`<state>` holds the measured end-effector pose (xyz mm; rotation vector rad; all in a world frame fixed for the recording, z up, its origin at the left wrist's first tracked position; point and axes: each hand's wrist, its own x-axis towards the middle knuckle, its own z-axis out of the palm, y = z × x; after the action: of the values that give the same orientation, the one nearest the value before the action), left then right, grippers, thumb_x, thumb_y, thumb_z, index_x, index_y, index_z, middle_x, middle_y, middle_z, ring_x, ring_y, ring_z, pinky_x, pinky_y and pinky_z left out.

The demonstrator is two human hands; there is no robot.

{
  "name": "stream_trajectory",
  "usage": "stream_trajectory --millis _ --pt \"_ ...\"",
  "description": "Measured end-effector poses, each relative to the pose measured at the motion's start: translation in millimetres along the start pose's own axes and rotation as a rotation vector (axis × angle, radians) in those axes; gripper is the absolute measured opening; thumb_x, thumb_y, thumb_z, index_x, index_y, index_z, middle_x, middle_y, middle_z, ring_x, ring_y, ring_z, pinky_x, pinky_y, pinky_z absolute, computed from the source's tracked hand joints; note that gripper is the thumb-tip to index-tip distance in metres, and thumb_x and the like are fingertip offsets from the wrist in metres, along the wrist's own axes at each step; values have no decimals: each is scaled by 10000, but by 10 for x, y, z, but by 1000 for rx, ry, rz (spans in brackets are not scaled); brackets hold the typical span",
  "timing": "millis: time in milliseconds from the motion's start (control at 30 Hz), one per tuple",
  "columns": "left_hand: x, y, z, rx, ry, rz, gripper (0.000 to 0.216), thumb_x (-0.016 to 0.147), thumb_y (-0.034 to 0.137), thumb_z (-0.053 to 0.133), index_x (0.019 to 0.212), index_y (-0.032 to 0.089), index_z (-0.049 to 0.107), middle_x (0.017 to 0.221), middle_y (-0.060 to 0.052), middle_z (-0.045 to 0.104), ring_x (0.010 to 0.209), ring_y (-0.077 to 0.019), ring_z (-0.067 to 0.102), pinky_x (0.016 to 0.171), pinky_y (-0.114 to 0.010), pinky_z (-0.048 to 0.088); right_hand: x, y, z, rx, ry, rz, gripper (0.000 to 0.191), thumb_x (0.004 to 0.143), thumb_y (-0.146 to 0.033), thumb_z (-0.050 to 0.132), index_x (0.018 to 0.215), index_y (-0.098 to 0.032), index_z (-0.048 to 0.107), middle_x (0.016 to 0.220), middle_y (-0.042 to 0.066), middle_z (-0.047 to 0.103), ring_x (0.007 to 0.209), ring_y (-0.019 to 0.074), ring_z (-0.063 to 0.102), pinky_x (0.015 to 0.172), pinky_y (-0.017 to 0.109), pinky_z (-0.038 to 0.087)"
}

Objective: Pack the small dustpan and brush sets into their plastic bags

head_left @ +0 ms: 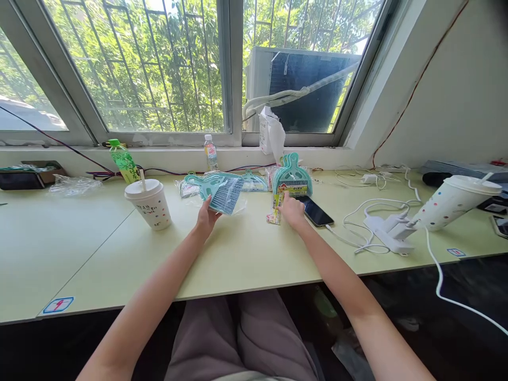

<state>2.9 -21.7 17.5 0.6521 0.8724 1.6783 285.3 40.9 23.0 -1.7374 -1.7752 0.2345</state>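
Sunlit foliage shows behind barred sliding windows (230,79), with an air-conditioner unit (304,79) outside the right pane. Below them runs a pale yellow-green counter (246,254), where a seated person works with both arms stretched forward.

The left hand (205,219) holds a teal dustpan-and-brush set (226,193) tilted above the counter, its handle toward the window side and its bristles showing grey-blue; that grip is clamped on the set's near edge, thumb on top. Just behind it lie more teal sets (254,183), partly in clear plastic.

The right hand (292,211) is at the yellow printed cards (277,203) in front of a nested stack of teal dustpans (292,172), index finger extended; whether that grip is pinched together on a card, I cannot tell. A black smartphone (318,212) lies just beside this hand, with a white cable (343,236) plugged into its near end.

Left of the held set stands a lidded paper cup (150,207) with a straw, a green-capped bottle (124,163) behind it. A white-capped clear bottle (211,153) stands near the wall, and a white tissue pack (272,135) is by the window ledge. On the right are a white power strip (391,233) and a second lidded cup (456,203).
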Motion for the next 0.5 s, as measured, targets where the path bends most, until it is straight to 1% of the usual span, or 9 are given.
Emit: stream_trajectory --millis 33,67,100,167,200,267,333,400,500 --pt "-10 -5 0 7 -20 -7 305 884 368 551 1130 191 585 1076 -60 687 947 -176 653 803 -291 538 -33 -35 -4 21 56 -39 508 744 -238 748 1189 -159 517 1127 210 626 1039 314 618 783 342 457" --pt "-23 -16 4 20 -41 -18 304 885 371 553 1123 186 591 1086 -64 685 955 -177 650 814 -294 534 -74 -87 6 80 79 -92 488 785 -271 709 1213 -167 498 1164 206 607 1045 310 615 796 348 456" --pt "-38 -32 11 36 -67 -31 311 883 377 561 1123 183 594 1093 -68 683 961 -181 648 823 -299 531 -118 -151 31 167 70 -152 418 827 -313 660 1194 -179 511 1154 184 612 1019 292 624 791 342 461" --pt "-74 -71 33 75 -159 -64 363 870 404 593 1159 184 590 1117 -86 677 984 -197 645 848 -323 525 -202 -285 125 402 -45 -242 282 885 -403 556 1074 -194 574 1026 124 655 900 239 651 735 313 481" --pt "-94 -89 46 91 -214 -82 404 857 419 614 1188 189 583 1135 -96 671 1000 -209 644 858 -337 521 -236 -343 187 537 -142 -245 279 893 -442 522 995 -194 600 947 101 667 827 214 658 693 298 492" --pt "-139 -114 71 106 -312 -119 477 828 430 656 1240 206 571 1182 -113 655 1038 -233 635 870 -356 516 -275 -415 315 794 -336 -148 311 865 -487 544 868 -184 616 866 84 671 740 182 660 632 277 511" --pt "-181 -118 85 107 -370 -160 504 808 414 685 1261 226 574 1218 -113 644 1072 -250 625 867 -355 514 -273 -421 410 989 -456 17 297 790 -471 657 769 -180 597 801 71 667 720 163 661 646 270 534" --pt "-203 -102 82 115 -421 -198 492 805 407 690 1256 239 588 1226 -108 645 1100 -260 615 861 -349 515 -243 -383 444 1121 -491 144 290 707 -407 760 711 -188 570 714 34 645 699 142 653 699 270 549" --pt "-176 -66 42 145 -524 -261 471 835 489 624 1229 233 612 1194 -122 665 1133 -279 600 867 -362 511 -199 -325 404 1199 -479 176 284 654 -358 812 717 -194 589 673 -5 633 682 126 641 754 279 553"
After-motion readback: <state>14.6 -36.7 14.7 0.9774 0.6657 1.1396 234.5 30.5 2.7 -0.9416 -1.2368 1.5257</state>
